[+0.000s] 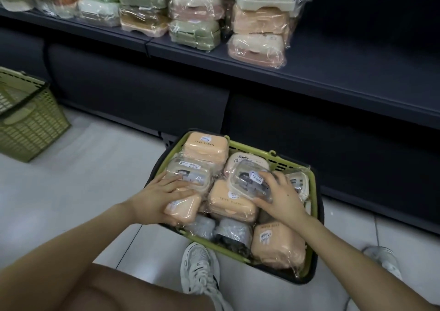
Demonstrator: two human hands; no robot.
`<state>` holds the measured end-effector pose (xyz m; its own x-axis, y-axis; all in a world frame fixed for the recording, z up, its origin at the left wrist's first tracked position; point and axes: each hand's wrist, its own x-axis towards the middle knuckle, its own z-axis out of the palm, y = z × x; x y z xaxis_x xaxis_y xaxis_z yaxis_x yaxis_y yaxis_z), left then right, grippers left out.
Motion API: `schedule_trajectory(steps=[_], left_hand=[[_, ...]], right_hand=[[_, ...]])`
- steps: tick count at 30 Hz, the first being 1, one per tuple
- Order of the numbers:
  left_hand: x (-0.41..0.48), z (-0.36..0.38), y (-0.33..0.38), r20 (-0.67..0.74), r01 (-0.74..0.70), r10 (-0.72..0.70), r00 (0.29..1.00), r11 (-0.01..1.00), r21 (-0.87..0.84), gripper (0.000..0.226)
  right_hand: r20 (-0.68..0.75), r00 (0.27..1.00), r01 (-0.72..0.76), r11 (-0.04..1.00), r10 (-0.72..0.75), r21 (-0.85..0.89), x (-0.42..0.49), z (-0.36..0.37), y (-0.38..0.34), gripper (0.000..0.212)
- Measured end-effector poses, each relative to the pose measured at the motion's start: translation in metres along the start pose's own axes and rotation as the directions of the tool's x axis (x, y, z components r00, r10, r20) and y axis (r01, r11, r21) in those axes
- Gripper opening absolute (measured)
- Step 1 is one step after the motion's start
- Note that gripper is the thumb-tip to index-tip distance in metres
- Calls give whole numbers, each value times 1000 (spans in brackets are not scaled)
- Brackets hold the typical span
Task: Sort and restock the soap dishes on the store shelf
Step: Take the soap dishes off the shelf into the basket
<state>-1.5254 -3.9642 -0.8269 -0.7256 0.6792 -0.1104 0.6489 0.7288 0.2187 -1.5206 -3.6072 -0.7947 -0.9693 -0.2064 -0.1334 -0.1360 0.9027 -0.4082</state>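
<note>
Your right hand (pixel 281 196) clamps clear dish (pixel 250 182); left hand (pixel 162 196) grips peach dish (pixel 183 207), basket (pixel 312 191) nine o'clock. Film slippery, shells light, rigid: hold edges.

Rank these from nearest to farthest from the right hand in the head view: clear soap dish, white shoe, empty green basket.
From the right hand:
1. Clear soap dish, in its grasp, over the full basket.
2. White shoe, on the floor below the basket.
3. Empty green basket, far left by the shelf base.

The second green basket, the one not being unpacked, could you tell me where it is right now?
In the head view, the second green basket stands on the floor at the far left, below the shelf, well apart from the full basket under both hands.
</note>
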Motion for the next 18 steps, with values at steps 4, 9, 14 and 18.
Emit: schedule_trajectory(steps=[4,9,14,18], left_hand=[[-1,4,3,23,59,-59,998,998,-7,92],[2,-4,7,121,145,-141,983,989,-25,88],[4,-14,15,143,197,-181,973,974,-111,111],[7,-22,19,136,222,-202,970,962,-158,121]], right_hand=[[54,998,-32,998,30,51,-1,-4,9,73],[86,995,-40,998,44,-50,2,-10,4,73],[103,995,14,969,12,-245,-1,-22,-3,78],[85,995,68,954,-45,-293,0,-37,-11,81]])
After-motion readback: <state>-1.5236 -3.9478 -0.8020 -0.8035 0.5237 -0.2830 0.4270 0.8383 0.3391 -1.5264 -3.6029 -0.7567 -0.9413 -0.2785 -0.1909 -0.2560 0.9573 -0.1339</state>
